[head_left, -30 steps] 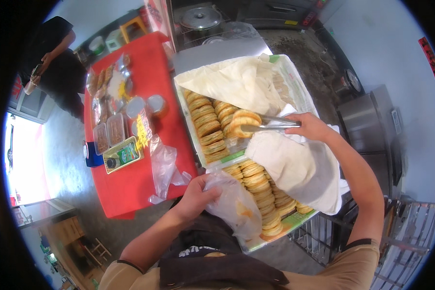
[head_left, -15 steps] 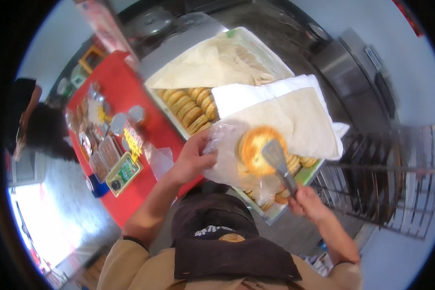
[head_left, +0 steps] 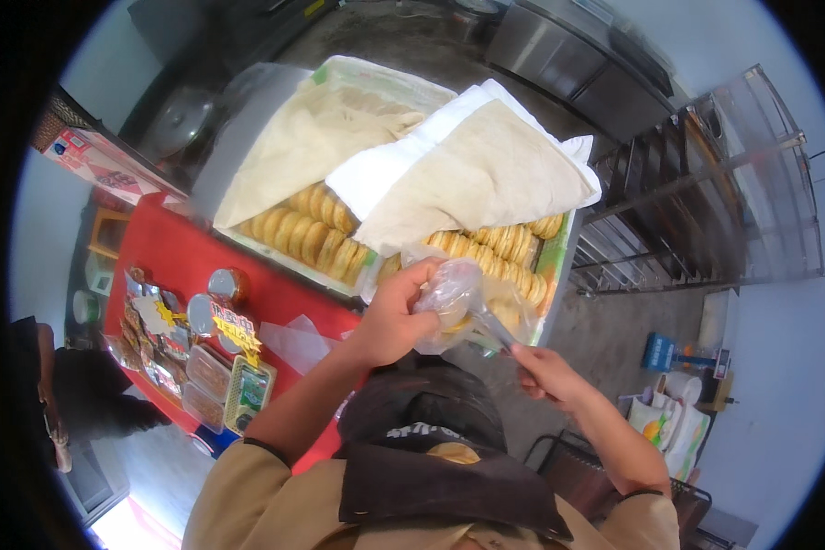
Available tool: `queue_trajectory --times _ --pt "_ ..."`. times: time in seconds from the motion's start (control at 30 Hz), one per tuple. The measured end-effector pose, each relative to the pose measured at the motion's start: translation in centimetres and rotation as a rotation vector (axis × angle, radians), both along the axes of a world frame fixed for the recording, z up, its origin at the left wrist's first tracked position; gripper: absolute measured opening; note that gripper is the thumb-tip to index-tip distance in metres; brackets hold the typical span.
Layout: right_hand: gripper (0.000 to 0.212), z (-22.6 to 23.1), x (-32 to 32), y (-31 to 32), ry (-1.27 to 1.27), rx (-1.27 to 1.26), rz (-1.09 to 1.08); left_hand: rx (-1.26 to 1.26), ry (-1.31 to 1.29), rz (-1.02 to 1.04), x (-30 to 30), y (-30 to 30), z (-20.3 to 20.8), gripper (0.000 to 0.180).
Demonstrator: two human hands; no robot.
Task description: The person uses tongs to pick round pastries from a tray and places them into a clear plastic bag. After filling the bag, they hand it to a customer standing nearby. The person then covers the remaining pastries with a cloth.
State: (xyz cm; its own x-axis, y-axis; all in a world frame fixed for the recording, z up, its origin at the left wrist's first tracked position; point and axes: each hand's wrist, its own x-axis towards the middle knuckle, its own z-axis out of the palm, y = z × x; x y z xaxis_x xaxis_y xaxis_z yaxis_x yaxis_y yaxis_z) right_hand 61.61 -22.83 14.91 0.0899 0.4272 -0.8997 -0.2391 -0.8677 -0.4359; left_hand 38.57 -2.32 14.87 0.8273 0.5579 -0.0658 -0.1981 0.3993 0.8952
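My left hand [head_left: 396, 319] pinches the edge of a clear plastic bag [head_left: 451, 280] in front of the bread crate. In my right hand [head_left: 548, 374] is the handle of a pair of grey metal tongs [head_left: 495, 328]. Their flat head reaches into the bag, and a round golden flatbread shows only partly through the plastic. Rows of the same flatbreads [head_left: 295, 240] stand on edge in the crate [head_left: 385, 75]. A beige cloth [head_left: 316, 137] and a folded white and beige cloth [head_left: 486, 165] cover much of them.
A red table [head_left: 170, 234] at left carries jars [head_left: 227, 286], packets and a small basket [head_left: 249, 394]. On the right stands a metal rack [head_left: 697, 192] of dark trays. Another person [head_left: 92, 385] is at the far left.
The flatbread in the tongs has gone from beside the bag's mouth into the bag. My right hand has moved slightly left; the view has turned.
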Motion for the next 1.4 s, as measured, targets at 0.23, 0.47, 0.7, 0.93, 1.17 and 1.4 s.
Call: queue_trajectory --times 0.23,0.47,0.7,0.93,1.17,1.4 --pt "0.051 9.8 6.4 -5.4 -0.152 0.1 0.196 -0.258 -0.044 0.124 -2.4 -3.5 -1.3 0.044" --pt "0.059 13.2 3.6 11.9 -1.028 0.653 0.904 -0.281 -0.131 0.072 -2.3 -5.5 -3.0 0.032" --pt "0.053 5.8 -6.7 36.4 -1.494 1.22 1.852 -0.26 -0.167 0.014 -2.6 -5.1 -3.5 0.021" --pt "0.041 0.2 -12.9 44.9 -1.485 1.073 2.307 -0.245 -0.188 0.188 -3.6 -5.0 -4.5 0.021" --pt "0.038 -1.9 -13.3 46.3 -1.469 1.077 2.362 -0.203 -0.198 0.273 -4.3 -3.9 -4.5 0.021" --pt "0.028 -6.2 -13.0 46.2 -1.399 0.975 2.348 -0.288 -0.136 0.168 -4.5 -3.0 -5.3 0.023"
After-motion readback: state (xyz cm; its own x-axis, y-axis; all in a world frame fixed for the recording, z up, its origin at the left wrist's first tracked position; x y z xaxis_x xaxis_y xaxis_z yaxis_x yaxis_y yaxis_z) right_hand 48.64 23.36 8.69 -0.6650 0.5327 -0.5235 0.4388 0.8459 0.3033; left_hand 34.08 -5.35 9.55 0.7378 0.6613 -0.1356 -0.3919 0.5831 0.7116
